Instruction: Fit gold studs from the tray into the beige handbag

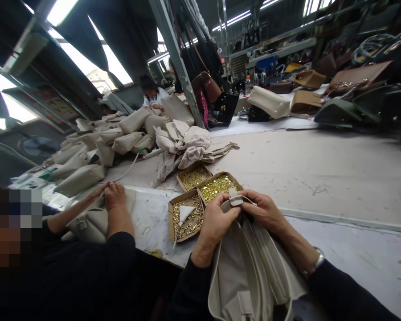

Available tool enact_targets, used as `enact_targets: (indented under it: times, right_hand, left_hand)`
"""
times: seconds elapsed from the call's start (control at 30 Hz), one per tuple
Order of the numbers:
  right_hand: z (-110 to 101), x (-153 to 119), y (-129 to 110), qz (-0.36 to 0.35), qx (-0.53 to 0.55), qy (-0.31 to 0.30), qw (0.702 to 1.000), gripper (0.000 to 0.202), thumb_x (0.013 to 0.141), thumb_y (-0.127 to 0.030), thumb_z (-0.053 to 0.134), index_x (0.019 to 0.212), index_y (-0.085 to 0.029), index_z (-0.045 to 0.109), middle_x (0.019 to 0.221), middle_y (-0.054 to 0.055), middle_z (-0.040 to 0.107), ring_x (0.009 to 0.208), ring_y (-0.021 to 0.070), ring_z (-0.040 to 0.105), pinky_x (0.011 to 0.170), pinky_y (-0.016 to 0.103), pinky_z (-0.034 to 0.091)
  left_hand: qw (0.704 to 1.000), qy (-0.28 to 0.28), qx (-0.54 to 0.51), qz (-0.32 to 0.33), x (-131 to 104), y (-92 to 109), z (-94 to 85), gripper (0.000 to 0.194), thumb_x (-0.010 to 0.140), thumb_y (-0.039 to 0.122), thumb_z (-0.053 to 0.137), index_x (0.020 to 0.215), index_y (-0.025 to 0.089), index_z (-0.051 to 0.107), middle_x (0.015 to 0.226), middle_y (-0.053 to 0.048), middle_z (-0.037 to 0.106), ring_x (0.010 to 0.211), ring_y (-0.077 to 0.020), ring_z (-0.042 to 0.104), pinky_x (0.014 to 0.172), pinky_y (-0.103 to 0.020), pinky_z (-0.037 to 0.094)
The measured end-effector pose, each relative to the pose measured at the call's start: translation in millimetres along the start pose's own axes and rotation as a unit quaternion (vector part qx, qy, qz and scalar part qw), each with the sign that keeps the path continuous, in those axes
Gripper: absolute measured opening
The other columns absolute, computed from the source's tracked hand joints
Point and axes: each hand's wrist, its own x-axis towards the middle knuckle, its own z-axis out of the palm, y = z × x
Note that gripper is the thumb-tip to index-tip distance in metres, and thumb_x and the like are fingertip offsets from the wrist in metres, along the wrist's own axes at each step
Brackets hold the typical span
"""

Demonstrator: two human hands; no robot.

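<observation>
A beige handbag (250, 267) stands with its mouth open toward me, its inner lining and dividers showing. At its far edge, my left hand (217, 220) pinches the rim beside a small beige strap tab (235, 198). From the other side, my right hand (262, 207) has its fingers closed on the same edge and tab. Just beyond my hands is a cardboard tray (200, 191) of gold metal pieces. Left of my left hand, another tray (170, 218) holds small gold rivets, with a white triangular piece and a thin pointed tool (177, 234) lying across it.
A third tray (180, 179) of gold bits sits behind. Beige bags (130, 122) are heaped at the back left, with cloth pouches (195, 138) nearby. To my left, a co-worker's hands (115, 194) work over another beige bag (92, 225). A metal post (183, 67) rises beyond; finished bags (270, 101) line the far right.
</observation>
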Motion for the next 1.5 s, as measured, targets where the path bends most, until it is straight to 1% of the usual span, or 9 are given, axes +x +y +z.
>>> enact_targets:
  times: [0.07,0.2,0.37,0.73,0.97,1.13,1.23,1.37,1.5]
  right_hand:
    - [0,0,1,-0.010,-0.019,0.014,1.000,0.030,0.086,-0.039,0.068,0.110,-0.021,0.075,0.104,0.006,0.078,0.097,0.0257,0.070,0.093,0.039,0.053]
    - [-2,-1,-1,-0.030,0.000,0.027,0.999,0.035,0.086,-0.034,0.069,0.118,-0.023,0.075,0.118,0.007,0.076,0.110,0.0275,0.069,0.104,0.042,0.049]
    - [-3,-2,-1,-0.054,0.058,0.017,0.997,0.031,0.086,-0.035,0.074,0.116,-0.025,0.076,0.112,0.005,0.075,0.106,0.0254,0.068,0.097,0.038,0.052]
    - [-7,-3,3,-0.056,0.079,-0.010,0.995,0.031,0.085,-0.043,0.077,0.113,-0.029,0.079,0.108,0.005,0.071,0.106,0.0256,0.065,0.095,0.034,0.053]
    - [-15,-3,11,0.040,0.096,-0.021,0.994,0.056,0.076,-0.051,0.084,0.127,-0.030,0.075,0.137,0.005,0.068,0.133,0.0360,0.056,0.118,0.047,0.039]
    - [-13,-4,12,0.083,0.121,-0.004,0.989,0.066,0.070,-0.055,0.089,0.131,-0.034,0.072,0.135,0.004,0.069,0.133,0.0372,0.055,0.120,0.054,0.035]
    - [-10,-6,10,0.042,0.121,0.005,0.992,0.045,0.074,-0.054,0.087,0.112,-0.033,0.081,0.121,0.005,0.073,0.122,0.0333,0.061,0.113,0.048,0.045]
    - [-10,-10,5,-0.036,0.134,-0.043,0.989,0.016,0.081,-0.044,0.083,0.084,-0.028,0.083,0.093,0.004,0.062,0.086,0.0201,0.064,0.076,0.029,0.057]
    - [-12,-14,-3,-0.068,0.091,-0.062,0.992,0.028,0.091,-0.036,0.074,0.065,-0.024,0.075,0.096,0.005,0.055,0.083,0.0178,0.060,0.063,0.024,0.052]
  left_hand:
    - [1.000,0.012,0.023,0.013,-5,2,3.3,0.016,0.077,0.021,0.070,0.093,0.020,0.073,0.089,-0.002,0.074,0.082,-0.0196,0.065,0.079,-0.029,0.048]
    - [0.990,0.110,0.078,0.028,-14,-2,19.6,0.020,0.082,0.020,0.066,0.100,0.023,0.073,0.099,-0.003,0.076,0.093,-0.0235,0.068,0.089,-0.035,0.049]
    - [0.976,0.180,0.093,0.082,-19,-18,38.2,0.021,0.086,0.018,0.062,0.105,0.024,0.069,0.103,-0.005,0.074,0.096,-0.0234,0.068,0.090,-0.036,0.049]
    - [0.962,0.193,0.107,0.163,-19,-27,42.4,0.018,0.085,0.014,0.063,0.101,0.021,0.068,0.097,-0.006,0.074,0.090,-0.0221,0.068,0.085,-0.035,0.052]
    - [0.945,0.239,0.090,0.203,-18,-28,54.7,0.021,0.078,0.007,0.061,0.094,0.020,0.067,0.087,-0.001,0.070,0.083,-0.0188,0.066,0.080,-0.032,0.051]
    - [0.939,0.262,0.071,0.213,-15,-33,60.1,0.020,0.075,0.006,0.062,0.089,0.019,0.066,0.083,-0.001,0.069,0.079,-0.0177,0.065,0.075,-0.031,0.050]
    - [0.933,0.270,0.056,0.231,-14,-35,60.3,0.020,0.077,0.007,0.064,0.093,0.020,0.066,0.085,-0.001,0.071,0.081,-0.0182,0.067,0.076,-0.031,0.051]
    - [0.915,0.275,0.054,0.289,-14,-38,59.9,0.013,0.084,0.012,0.065,0.093,0.020,0.064,0.086,-0.002,0.071,0.081,-0.0178,0.067,0.076,-0.031,0.052]
    - [0.889,0.289,0.085,0.345,-13,-44,60.7,0.014,0.084,0.011,0.060,0.096,0.019,0.061,0.086,-0.003,0.070,0.079,-0.0186,0.066,0.075,-0.033,0.053]
